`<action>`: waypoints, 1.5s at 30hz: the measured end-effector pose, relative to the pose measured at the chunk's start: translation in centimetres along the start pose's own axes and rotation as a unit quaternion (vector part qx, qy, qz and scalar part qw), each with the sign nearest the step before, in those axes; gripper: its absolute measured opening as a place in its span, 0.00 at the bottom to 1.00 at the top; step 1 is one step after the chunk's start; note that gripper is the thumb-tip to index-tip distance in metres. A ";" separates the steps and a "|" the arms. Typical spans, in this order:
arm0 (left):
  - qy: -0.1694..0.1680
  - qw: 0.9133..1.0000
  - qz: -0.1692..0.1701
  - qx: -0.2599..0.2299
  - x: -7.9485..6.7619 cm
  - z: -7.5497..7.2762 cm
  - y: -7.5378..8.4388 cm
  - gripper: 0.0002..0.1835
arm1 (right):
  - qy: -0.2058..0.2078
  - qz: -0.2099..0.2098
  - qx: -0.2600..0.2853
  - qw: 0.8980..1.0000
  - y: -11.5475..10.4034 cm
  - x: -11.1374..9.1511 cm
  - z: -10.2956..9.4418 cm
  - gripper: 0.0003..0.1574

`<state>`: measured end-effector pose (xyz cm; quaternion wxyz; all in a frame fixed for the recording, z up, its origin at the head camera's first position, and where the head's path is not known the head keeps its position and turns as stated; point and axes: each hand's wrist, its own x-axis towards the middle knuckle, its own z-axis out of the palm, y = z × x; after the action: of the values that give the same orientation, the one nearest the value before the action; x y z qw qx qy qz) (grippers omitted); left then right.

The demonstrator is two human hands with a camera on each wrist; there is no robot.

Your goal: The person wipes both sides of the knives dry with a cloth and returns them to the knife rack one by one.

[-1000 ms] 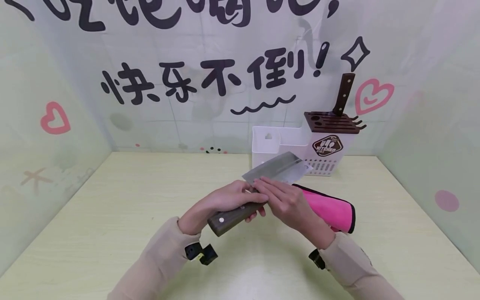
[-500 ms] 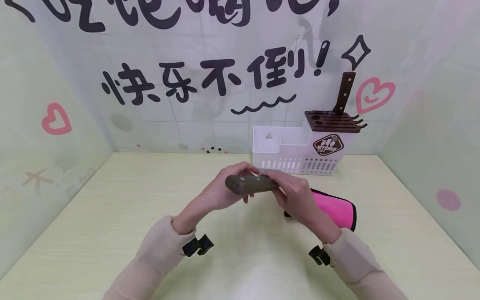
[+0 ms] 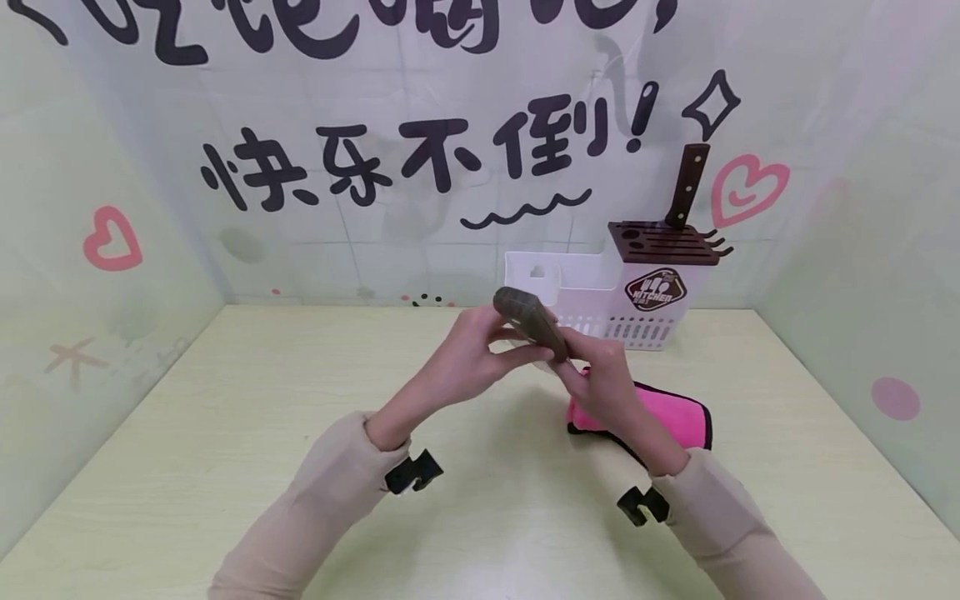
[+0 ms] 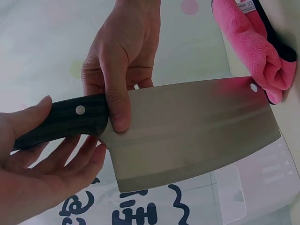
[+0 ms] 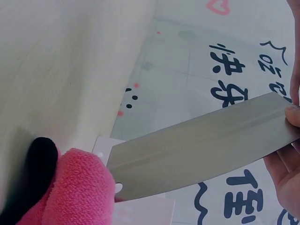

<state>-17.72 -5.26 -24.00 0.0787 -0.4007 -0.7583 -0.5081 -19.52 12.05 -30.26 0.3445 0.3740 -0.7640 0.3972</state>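
In both wrist views a kitchen cleaver (image 4: 197,133) shows its broad steel blade, with a small hole near the far corner. Its dark riveted handle (image 3: 531,318) points up and toward the head camera, held above the table. My left hand (image 3: 468,358) grips that handle between thumb and fingers. With thumb and fingers, my right hand (image 3: 606,379) pinches the blade right beside the handle. From the head, most of the blade is hidden behind the hands. Below the right hand lies a folded pink plush cloth (image 3: 671,414) with black edging.
A white perforated holder (image 3: 581,271) stands against the back wall, with a brown slotted top (image 3: 660,243). One dark-handled knife (image 3: 687,183) sits upright in it. Printed sheets with black lettering cover the walls around the pale wooden table (image 3: 225,442).
The cleaver has been turned: its handle swung from pointing down-left to pointing up toward the camera. Both hands rose slightly and shifted their hold, and the blade left the head view's foreground.
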 end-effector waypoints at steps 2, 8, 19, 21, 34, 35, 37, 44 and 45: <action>-0.007 1.000 -0.004 -0.001 0.5 0.0 0.0 0.12 | -0.003 0.016 0.002 1.000 0.1 0.2 -0.2 0.13; -0.014 0.999 0.006 0.038 2.1 -0.4 0.2 0.12 | -0.015 0.060 0.022 0.998 0.1 1.0 -0.9 0.14; -0.044 0.998 0.015 0.049 5.4 -0.9 1.4 0.15 | 0.018 0.072 0.021 0.997 0.7 2.4 -1.8 0.17; -0.048 0.997 0.018 0.057 6.0 -0.9 1.5 0.14 | 0.024 0.075 0.025 0.997 0.9 2.5 -2.1 0.18; -0.060 0.996 -0.033 0.064 10.2 -1.1 2.0 0.14 | -0.070 0.127 -0.014 0.989 2.8 2.5 -5.1 0.20; -0.058 0.995 -0.040 0.066 10.6 -1.1 2.1 0.14 | -0.075 0.131 -0.022 0.988 3.0 2.4 -5.6 0.19; -0.052 0.996 -0.049 0.060 11.5 -1.2 2.3 0.14 | -0.076 0.138 -0.036 0.987 3.7 2.2 -6.6 0.16; -0.045 0.994 -0.097 0.037 14.8 -1.8 3.5 0.17 | 0.011 0.205 -0.119 0.972 7.2 2.9 -10.4 0.18; -0.043 0.992 -0.110 0.034 15.4 -1.9 3.8 0.17 | 0.024 0.224 -0.134 0.965 7.8 3.1 -11.0 0.20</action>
<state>-25.88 1.90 -12.34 0.0032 -0.3337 -0.8173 -0.4698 -25.10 23.75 -25.52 0.3118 0.1341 -0.8659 0.3673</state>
